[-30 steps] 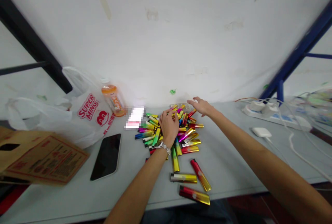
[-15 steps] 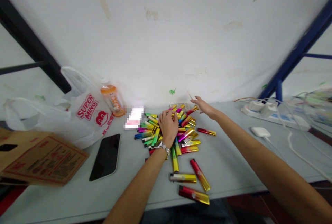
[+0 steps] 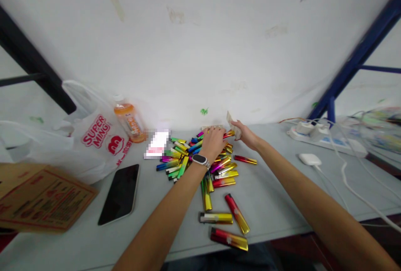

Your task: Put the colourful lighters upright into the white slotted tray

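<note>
A heap of shiny multicoloured lighters (image 3: 178,166) lies on the grey table, most with gold ends. My left hand (image 3: 214,141), wearing a watch band, rests palm down over the far part of the heap. Its fingers are spread and point away from me; what lies under the palm is hidden. Just behind those fingers, a pale flat thing (image 3: 206,128) shows by the wall. To the right of the heap, my right hand (image 3: 247,136) pinches a thin, pale, crumpled sheet (image 3: 233,125). One red-and-gold lighter (image 3: 245,160) lies below that hand.
Several loose lighters lie near the front edge, including a red one (image 3: 229,238). On the left are a black phone (image 3: 120,193), a cardboard box (image 3: 46,198), a plastic bag (image 3: 94,137) and an orange drink bottle (image 3: 130,120). A power strip (image 3: 328,139) and white charger (image 3: 309,159) stand right.
My left hand has moved away from me and right across the heap, its fingers spreading. The pale sheet in my right hand has turned to show its broad side. The view has shifted slightly.
</note>
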Motion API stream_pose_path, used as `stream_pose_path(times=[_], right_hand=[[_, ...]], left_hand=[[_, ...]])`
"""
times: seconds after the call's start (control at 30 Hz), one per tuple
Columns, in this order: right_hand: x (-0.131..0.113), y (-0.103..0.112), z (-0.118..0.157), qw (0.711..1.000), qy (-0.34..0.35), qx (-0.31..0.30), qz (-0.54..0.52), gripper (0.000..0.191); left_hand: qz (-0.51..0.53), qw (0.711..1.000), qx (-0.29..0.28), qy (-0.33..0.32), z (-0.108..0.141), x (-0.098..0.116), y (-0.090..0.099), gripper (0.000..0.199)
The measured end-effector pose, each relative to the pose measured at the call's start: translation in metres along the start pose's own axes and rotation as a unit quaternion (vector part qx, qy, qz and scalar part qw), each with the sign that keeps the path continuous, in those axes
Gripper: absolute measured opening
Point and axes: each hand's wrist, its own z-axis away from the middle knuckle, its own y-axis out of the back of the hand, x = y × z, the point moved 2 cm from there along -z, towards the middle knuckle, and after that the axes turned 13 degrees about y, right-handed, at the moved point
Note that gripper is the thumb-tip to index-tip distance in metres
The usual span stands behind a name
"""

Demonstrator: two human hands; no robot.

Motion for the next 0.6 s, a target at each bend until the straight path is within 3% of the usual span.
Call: stream_pose_path(times=[0.13, 0.33, 0.43, 0.5, 0.6], right_hand=[[-0.002, 0.007, 0.000, 0.998, -0.025, 0.037, -0.049, 0.049], [0.002, 0.033, 0.002, 0.991, -0.074, 0.104, -0.047, 0.046], [-0.001, 0.036, 0.006, 0.991, -0.070, 0.100, -0.055, 0.041], [-0.006, 0.034, 0.010, 0.993, -0.054, 0.079, -0.063, 0.038], [-0.013, 0.027, 0.015, 0.996, -0.021, 0.046, -0.073, 0.034]], left_hand=[[-0.026, 0.997, -0.060, -0.031, -0.017, 0.004, 0.001, 0.020], [-0.052, 0.995, -0.080, -0.036, -0.027, -0.001, 0.001, 0.022], [-0.056, 0.993, -0.092, -0.041, -0.028, -0.002, -0.003, 0.020], [-0.035, 0.995, -0.083, -0.049, -0.026, -0.004, -0.003, 0.022], [0.031, 0.999, -0.026, -0.030, -0.020, -0.018, 0.007, 0.025]])
